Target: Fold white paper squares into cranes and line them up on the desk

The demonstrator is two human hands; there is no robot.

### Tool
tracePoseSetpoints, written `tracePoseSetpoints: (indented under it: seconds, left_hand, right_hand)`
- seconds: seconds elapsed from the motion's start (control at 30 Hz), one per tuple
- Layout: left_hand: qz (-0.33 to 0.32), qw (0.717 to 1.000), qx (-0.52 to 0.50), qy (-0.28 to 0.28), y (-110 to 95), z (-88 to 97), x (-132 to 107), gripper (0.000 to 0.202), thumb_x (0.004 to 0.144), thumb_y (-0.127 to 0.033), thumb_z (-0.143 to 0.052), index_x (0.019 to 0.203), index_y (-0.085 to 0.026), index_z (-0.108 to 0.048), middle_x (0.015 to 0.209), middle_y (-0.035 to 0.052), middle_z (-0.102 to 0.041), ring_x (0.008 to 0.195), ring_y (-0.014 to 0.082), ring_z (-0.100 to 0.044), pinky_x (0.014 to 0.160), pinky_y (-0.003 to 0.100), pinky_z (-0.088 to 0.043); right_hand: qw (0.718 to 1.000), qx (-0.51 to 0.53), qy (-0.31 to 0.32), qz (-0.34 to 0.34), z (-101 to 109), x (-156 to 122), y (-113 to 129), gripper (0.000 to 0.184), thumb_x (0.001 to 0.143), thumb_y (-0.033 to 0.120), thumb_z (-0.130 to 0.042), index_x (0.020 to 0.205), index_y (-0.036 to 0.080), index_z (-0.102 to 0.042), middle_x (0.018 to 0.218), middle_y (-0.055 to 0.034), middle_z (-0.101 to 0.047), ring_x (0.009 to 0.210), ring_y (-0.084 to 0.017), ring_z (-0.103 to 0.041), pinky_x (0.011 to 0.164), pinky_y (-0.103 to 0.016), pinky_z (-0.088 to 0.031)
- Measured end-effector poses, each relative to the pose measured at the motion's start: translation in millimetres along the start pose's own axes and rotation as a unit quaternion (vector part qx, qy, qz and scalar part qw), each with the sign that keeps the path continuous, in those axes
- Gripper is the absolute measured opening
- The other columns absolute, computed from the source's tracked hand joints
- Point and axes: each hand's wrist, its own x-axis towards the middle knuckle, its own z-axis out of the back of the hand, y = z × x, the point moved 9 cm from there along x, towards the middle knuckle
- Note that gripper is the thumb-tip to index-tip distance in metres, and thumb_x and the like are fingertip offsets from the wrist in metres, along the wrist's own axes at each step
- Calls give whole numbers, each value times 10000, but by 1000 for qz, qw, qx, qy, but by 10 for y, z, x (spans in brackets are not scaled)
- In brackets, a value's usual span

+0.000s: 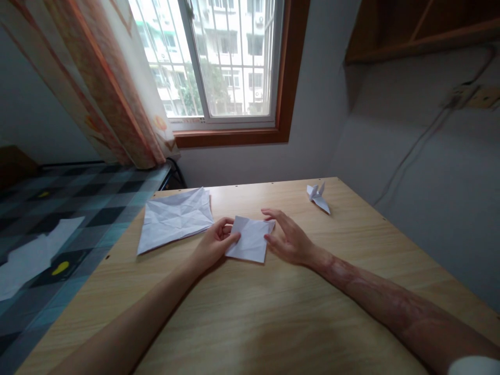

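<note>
A small folded square of white paper [250, 240] is held over the wooden table, a little tilted. My left hand [216, 239] pinches its left edge, thumb on top and fingers curled behind. At the right edge is my right hand [289, 237], its thumb tip touching the paper and its forefinger stretched out past the far right corner, thumb and finger apart. A small flap sticks out at that corner. Beyond my left hand lie creased white sheets [175, 216]. A folded paper crane [318, 197] rests toward the table's far right.
The light wooden table [250, 317] reaches to the wall below a barred window [234, 67]. On the left is a bed with a checked cover [113, 208], where white paper pieces [39, 255] lie. A curtain [113, 83] hangs at left; a wooden shelf [422, 47] juts out upper right.
</note>
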Motion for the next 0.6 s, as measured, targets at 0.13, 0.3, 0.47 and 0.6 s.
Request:
tracePoseSetpoints:
  seconds: [0.13, 0.3, 0.47, 0.6]
  left_hand:
    - [-34, 992, 122, -24, -47, 4, -36, 311, 947, -396, -749, 1166, -192, -666, 975, 44, -781, 800, 190, -755, 633, 252, -545]
    - [-101, 950, 283, -84, -195, 48, -97, 486, 904, -295, -739, 1363, -198, -615, 1193, 92, -754, 950, 233, -772, 797, 351, -640]
    - [-192, 903, 377, -69, -358, -56, -144, 706, 889, -195, -704, 1563, -197, -492, 1553, 181, -609, 1433, 324, -622, 1240, 540, -495]
    - [-203, 875, 438, -30, -401, -181, -163, 525, 913, -191, -687, 1432, -235, -621, 1578, 158, -626, 1437, 346, -626, 1230, 552, -493]
  right_hand:
    - [998, -45, 30, -31, -106, 6, -114, 401, 991, 251, -721, 1381, 234, -632, 1268, -117, -765, 1156, -302, -726, 1056, -488, -579]
    - [991, -103, 87, -7, -204, 13, -51, 323, 945, 214, -766, 1260, 241, -703, 1297, -107, -769, 1224, -308, -700, 1101, -491, -551]
    - [988, -131, 76, -15, -191, 19, -40, 250, 954, 238, -764, 1201, 235, -727, 1243, -104, -788, 1179, -311, -711, 1079, -495, -562]
    - [988, -143, 54, -25, -163, 19, -67, 127, 970, 282, -765, 1089, 244, -741, 1175, -90, -799, 1112, -301, -720, 1025, -480, -571]
